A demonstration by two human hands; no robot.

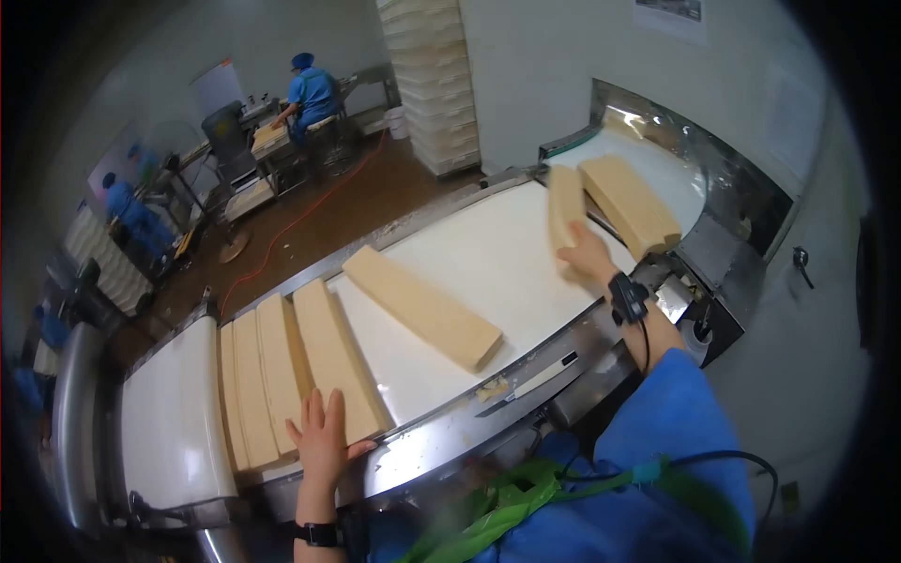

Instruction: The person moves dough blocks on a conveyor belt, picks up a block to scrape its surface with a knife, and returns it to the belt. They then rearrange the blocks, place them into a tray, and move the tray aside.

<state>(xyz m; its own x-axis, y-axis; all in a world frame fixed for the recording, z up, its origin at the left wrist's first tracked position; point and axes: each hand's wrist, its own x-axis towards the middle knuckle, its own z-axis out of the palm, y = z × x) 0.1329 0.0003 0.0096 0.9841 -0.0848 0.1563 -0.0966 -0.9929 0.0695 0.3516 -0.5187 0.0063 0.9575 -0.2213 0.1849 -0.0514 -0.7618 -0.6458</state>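
My left hand (324, 436) rests with fingers spread at the near ends of pale yellow, dough-like slabs (338, 357) lying side by side on the white conveyor belt. Toward the belt's far right end, my right hand (587, 255) grips the near part of a narrow slab (565, 202), blurred by motion. Close beside it, a thicker slab (631, 206) lies where the straight belt meets the curved one. Between my hands, one more slab (422, 308) lies slantwise on the belt, apart from the others.
A knife (530, 383) lies on the conveyor's metal edge (422, 455) nearest me. A metal guard (741, 178) borders the curved belt (671, 169). Stacked white trays (430, 84) stand beyond. Co-workers in blue, one seated person (312, 94) among them, are at the back left.
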